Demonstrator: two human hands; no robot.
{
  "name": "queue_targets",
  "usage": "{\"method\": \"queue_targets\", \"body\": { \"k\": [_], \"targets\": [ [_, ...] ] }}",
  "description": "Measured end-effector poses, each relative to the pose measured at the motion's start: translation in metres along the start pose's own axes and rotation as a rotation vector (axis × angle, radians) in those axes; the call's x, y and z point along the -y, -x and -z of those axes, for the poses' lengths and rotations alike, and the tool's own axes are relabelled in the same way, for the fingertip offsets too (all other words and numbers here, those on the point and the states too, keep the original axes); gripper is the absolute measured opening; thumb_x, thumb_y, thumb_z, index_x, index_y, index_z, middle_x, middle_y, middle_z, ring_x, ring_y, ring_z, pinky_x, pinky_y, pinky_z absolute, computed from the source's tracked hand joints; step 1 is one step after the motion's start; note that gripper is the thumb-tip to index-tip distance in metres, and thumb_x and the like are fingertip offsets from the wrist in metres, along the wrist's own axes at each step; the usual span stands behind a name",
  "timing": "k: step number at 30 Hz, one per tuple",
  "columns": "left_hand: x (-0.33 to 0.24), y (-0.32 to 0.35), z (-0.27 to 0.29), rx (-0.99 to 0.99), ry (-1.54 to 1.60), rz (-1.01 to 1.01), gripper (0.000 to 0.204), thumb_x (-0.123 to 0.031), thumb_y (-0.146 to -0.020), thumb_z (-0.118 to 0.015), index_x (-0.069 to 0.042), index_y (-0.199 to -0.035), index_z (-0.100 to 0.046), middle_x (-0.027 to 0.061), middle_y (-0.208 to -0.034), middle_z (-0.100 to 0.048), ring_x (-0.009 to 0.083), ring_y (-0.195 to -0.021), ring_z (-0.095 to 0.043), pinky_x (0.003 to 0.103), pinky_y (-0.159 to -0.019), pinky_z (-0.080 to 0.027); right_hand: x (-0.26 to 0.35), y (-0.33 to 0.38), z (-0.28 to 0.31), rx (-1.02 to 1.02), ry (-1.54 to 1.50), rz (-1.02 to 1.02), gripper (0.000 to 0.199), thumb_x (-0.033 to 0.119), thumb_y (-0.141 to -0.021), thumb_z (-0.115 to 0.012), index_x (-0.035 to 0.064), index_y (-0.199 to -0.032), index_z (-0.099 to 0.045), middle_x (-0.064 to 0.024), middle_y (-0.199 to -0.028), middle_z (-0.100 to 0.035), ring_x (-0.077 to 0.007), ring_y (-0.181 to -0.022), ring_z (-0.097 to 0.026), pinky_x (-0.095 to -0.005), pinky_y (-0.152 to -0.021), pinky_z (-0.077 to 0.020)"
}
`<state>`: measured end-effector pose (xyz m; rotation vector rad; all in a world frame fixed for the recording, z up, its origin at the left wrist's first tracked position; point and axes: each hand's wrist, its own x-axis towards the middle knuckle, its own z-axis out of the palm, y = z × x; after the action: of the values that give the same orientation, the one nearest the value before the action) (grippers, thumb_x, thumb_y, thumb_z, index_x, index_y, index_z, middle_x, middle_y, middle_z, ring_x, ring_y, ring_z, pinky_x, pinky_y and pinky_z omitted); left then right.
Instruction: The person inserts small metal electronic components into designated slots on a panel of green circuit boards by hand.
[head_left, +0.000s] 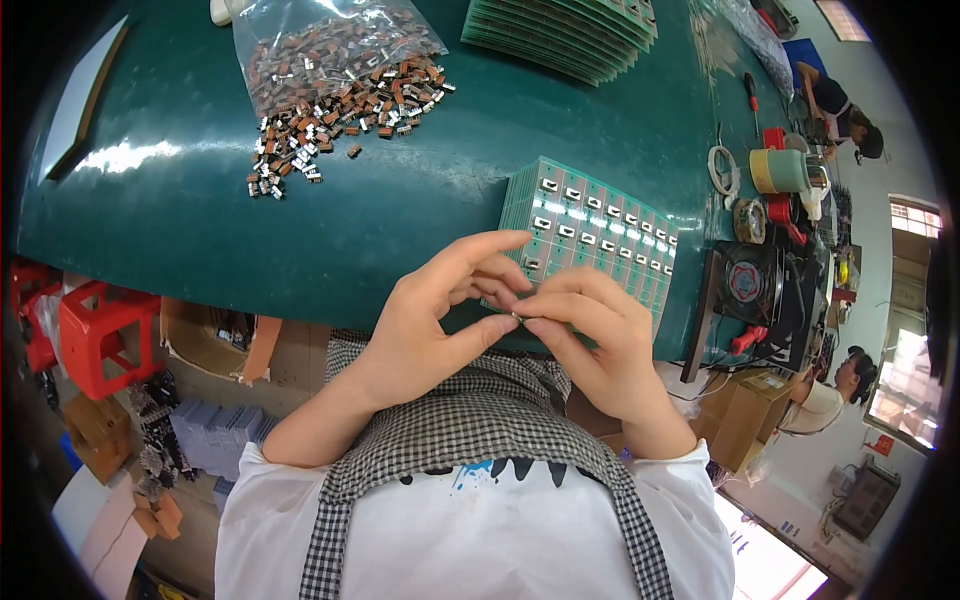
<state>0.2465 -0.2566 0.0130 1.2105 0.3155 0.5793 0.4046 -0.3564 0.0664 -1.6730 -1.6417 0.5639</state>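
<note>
Leaving bare room toward ten o'clock, the tabletop ends at six; your right hand pinches a small part; your left hand shows an unclear grip.

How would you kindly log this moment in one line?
left hand, right hand: fingertips together at tiny part | near circuit boards: stacked beyond fingertips | loose parts: heaped at clear bag

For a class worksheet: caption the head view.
Left hand and right hand meet at a tiny part near stacked circuit boards; loose components spill from a bag.
</note>
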Motion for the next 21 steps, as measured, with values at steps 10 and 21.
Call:
{"method": "queue_targets", "body": {
  "k": [10,21],
  "targets": [
    [-0.008,-0.003,-0.006,0.024,-0.244,-0.057,0.066,0.011,-0.076,-0.066,-0.003,-0.137,-0.045,0.014,-0.117,-0.055,0.0197,-0.098,-0.06,0.032,-0.089,-0.049,0.004,0.003,0.006,0.003,-0.02,-0.11,0.015,-0.003,-0.078,-0.07,0.0024,-0.092,-0.067,-0.0091,-0.089,-0.065,-0.0239,-0.079,-0.066,-0.0301,-0.065,-0.0525],
    [0.018,-0.043,0.081,-0.447,-1.695,-0.071,0.045,-0.011,-0.083,-0.067,-0.003,-0.125,-0.055,0.0132,-0.124,-0.053,0.0308,-0.117,-0.049,0.043,-0.098,-0.041,-0.023,0.001,0.003,-0.222,0.286,-0.024,0.018,-0.005,-0.07,-0.074,0.0021,-0.087,-0.069,-0.0076,-0.086,-0.067,-0.0206,-0.079,-0.062,-0.0293,-0.065,-0.0482]
  ]
}}
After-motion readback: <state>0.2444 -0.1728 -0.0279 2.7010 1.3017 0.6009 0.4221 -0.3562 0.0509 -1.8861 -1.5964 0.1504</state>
